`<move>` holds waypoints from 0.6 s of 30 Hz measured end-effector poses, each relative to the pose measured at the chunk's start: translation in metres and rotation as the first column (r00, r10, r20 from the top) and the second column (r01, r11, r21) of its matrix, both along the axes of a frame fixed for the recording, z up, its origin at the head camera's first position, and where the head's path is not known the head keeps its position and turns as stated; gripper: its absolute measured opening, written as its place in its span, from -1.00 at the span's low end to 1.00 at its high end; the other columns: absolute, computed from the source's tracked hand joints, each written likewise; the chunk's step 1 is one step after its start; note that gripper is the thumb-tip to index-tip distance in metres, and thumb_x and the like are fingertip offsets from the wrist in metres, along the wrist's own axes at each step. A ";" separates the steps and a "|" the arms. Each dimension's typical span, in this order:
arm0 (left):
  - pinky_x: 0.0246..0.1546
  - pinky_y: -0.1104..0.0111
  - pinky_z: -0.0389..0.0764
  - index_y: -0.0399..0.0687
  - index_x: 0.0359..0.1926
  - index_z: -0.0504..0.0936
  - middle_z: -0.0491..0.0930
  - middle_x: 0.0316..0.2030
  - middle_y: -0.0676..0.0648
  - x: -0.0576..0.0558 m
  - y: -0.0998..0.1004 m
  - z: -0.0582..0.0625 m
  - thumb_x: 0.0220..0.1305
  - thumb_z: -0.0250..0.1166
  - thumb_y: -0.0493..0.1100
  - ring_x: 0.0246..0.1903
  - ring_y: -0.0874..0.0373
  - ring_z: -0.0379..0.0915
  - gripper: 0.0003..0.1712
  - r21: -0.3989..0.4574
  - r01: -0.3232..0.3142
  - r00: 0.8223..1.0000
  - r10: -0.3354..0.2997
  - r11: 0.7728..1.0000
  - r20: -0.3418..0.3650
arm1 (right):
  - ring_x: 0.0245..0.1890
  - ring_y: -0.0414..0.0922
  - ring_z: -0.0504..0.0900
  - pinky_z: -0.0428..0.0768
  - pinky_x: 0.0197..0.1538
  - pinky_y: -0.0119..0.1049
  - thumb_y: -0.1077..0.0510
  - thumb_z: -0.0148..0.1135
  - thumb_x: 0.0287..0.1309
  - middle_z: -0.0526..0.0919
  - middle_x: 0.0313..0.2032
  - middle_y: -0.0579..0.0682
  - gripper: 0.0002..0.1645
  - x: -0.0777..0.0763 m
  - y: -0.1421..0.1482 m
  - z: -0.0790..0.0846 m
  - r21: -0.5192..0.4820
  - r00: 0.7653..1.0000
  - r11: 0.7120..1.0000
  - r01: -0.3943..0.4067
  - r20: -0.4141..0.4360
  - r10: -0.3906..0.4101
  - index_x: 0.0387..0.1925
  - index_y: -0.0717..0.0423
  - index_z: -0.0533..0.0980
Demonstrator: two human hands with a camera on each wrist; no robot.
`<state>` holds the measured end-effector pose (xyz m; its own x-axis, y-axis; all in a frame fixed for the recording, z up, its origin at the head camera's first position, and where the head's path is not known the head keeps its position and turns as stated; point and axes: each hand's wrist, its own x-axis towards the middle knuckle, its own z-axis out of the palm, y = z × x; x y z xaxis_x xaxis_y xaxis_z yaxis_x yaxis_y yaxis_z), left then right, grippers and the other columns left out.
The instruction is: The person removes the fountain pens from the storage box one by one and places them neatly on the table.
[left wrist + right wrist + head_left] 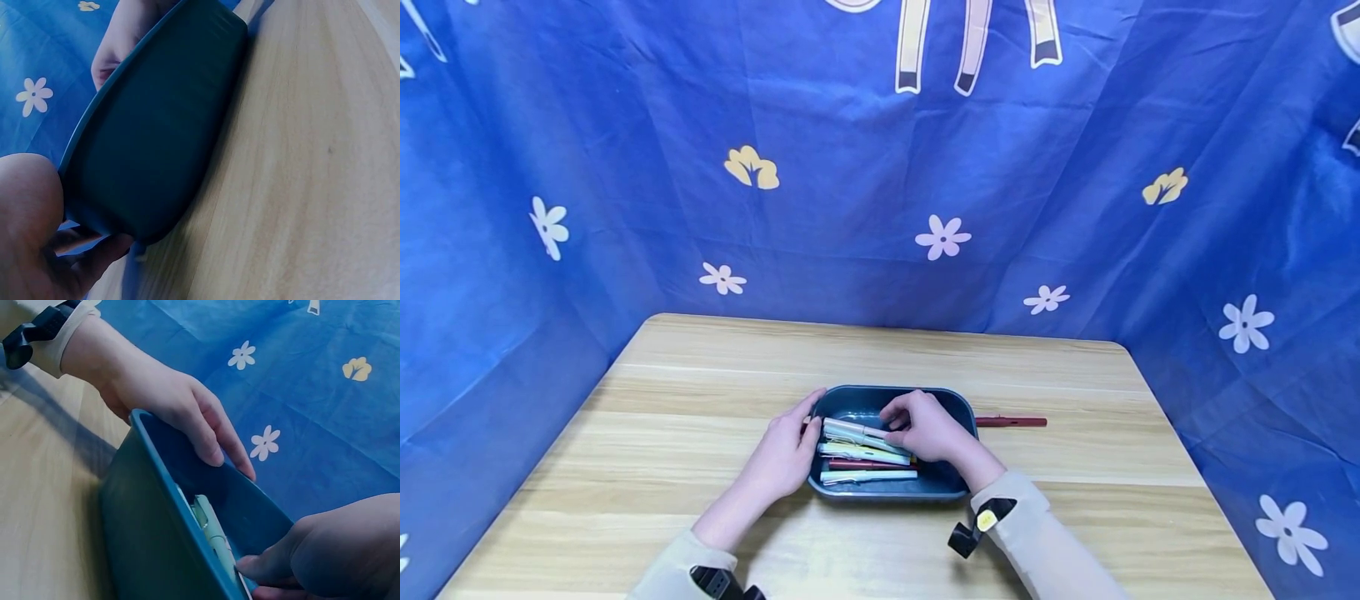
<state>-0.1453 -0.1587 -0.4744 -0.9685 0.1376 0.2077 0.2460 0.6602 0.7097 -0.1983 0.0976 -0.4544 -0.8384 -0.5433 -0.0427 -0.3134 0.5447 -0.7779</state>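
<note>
A dark teal plastic bin [891, 497] stands on the wooden table with several pens in it. My left hand [784, 454] grips the bin's left end, thumb inside the rim and fingers outside, as the right wrist view shows. My right hand [931, 427] reaches into the bin, thumb and index finger pinching the right end of a pale pen [853, 429] on top of the pile. A mint-green pen [211, 522] lies by the right thumb. Below are a dark red pen [868, 465] and a white pen [868, 476] close to the front wall.
Another dark red pen [1011, 422] lies on the table [700, 433] just right of the bin. A blue cloth [842, 208] with flowers hangs behind and on both sides of the table. Wrist cameras [973, 533] are strapped over the pale sleeves.
</note>
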 end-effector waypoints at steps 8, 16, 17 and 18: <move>0.35 -0.20 0.46 -0.19 0.58 0.33 0.59 0.24 -0.42 0.000 -0.001 -0.001 0.61 0.09 -0.27 0.26 -0.30 0.53 -0.41 -0.002 -0.002 1.000 0.002 1.000 -0.004 | -0.21 -0.19 0.71 0.71 -0.07 -0.27 0.28 0.53 0.22 0.78 -0.20 0.05 -0.70 0.002 -0.006 -0.001 0.038 0.999 0.998 -0.047 -0.018 0.048 -0.02 0.29 0.72; 0.37 -0.20 0.43 -0.18 0.57 0.34 0.55 0.28 -0.42 -0.001 0.000 -0.001 0.61 0.10 -0.26 0.30 -0.32 0.48 -0.41 0.001 -0.002 1.000 0.002 1.000 0.000 | -0.20 -0.19 0.69 0.70 -0.04 -0.22 0.25 0.47 0.31 0.77 -0.23 -0.06 -0.77 -0.002 0.000 -0.001 0.101 0.996 0.994 -0.052 -0.067 0.058 -0.03 0.24 0.73; 0.37 -0.20 0.43 -0.18 0.57 0.34 0.55 0.28 -0.43 0.000 0.000 -0.001 0.61 0.10 -0.26 0.30 -0.32 0.48 -0.41 0.003 -0.001 1.000 0.001 1.000 -0.001 | -0.22 -0.22 0.68 0.70 -0.04 -0.23 0.27 0.45 0.31 0.76 -0.24 -0.08 -0.78 -0.002 0.001 -0.002 0.109 0.996 0.993 -0.046 -0.073 0.055 -0.04 0.23 0.73; 0.38 -0.20 0.42 -0.18 0.58 0.34 0.55 0.29 -0.43 0.000 0.000 -0.002 0.61 0.09 -0.27 0.30 -0.33 0.48 -0.41 0.004 -0.001 1.000 0.001 1.000 -0.001 | -0.23 -0.23 0.66 0.70 -0.05 -0.24 0.29 0.44 0.31 0.75 -0.25 -0.09 -0.80 -0.003 0.002 -0.002 0.117 0.995 0.992 -0.043 -0.079 0.053 -0.05 0.23 0.73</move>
